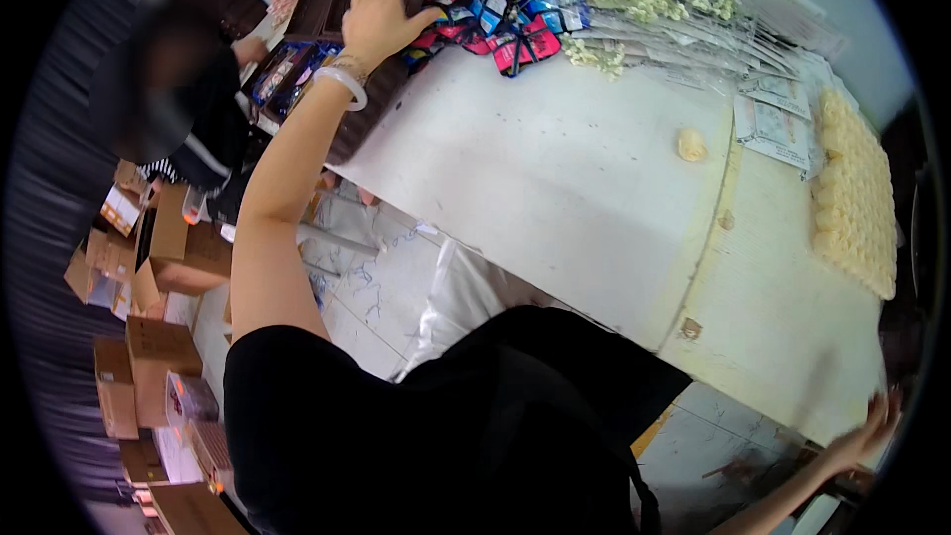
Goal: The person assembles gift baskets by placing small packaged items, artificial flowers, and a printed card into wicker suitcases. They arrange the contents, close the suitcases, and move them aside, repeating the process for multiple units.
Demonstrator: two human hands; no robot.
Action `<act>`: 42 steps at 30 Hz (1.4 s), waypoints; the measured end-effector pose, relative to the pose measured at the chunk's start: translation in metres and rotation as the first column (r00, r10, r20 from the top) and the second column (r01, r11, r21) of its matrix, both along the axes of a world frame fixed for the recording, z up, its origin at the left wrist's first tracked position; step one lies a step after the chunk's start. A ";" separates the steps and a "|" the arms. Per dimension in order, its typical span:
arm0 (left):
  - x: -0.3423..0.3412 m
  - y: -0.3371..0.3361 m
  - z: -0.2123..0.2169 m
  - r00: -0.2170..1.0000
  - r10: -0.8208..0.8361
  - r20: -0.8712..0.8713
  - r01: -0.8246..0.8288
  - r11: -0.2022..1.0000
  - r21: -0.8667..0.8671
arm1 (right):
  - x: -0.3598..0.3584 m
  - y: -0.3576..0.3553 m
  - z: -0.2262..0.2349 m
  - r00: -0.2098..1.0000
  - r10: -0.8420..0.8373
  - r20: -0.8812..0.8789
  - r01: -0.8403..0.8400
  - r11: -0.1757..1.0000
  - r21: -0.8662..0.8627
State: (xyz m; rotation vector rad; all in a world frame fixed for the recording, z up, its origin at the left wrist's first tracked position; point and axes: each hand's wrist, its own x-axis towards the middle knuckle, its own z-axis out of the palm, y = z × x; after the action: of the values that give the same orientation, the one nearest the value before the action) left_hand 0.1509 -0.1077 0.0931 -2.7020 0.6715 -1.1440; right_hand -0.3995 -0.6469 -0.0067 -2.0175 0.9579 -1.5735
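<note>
The middle is bright, and the left side is much darker. The white table (555,168) looks palest of all. Little shiny spots sit on the clear plastic sleeves (684,52). A soft gray shadow lies on the table near the right hand (870,428), which looks smeary. The other person's head (163,69) is a fuzzy smudge. The black shirt (396,426) is so dark its folds hardly show. The dark curtain (45,188) turns purple low down. Black fills the corners, and the table's yellow seam (715,223) bends like a bow.
</note>
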 end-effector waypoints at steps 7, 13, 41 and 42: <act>0.099 0.155 0.007 0.950 -0.304 -0.070 0.225 0.822 -0.523 | 0.281 0.218 0.049 0.576 0.816 0.040 -0.808 0.562 0.176; 0.127 0.354 -0.089 0.910 0.231 -0.343 -0.375 0.811 -0.449 | 0.563 0.397 0.068 0.311 0.945 0.103 -0.820 0.212 0.531; -0.171 0.112 -0.107 0.863 -0.466 -0.196 0.289 0.772 -0.567 | 0.472 0.264 0.054 0.714 0.693 -0.099 -0.695 0.719 0.024; -0.172 0.108 -0.109 0.876 -0.446 -0.182 0.300 0.801 -0.518 | 0.473 0.260 0.058 0.521 0.853 -0.032 -0.853 0.519 -0.054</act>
State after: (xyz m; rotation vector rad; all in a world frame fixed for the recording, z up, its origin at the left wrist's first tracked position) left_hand -0.0210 0.0008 -0.0163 -3.3133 1.1607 -1.1060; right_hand 0.0738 -0.3865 0.0511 -2.0084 -0.1808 -1.0034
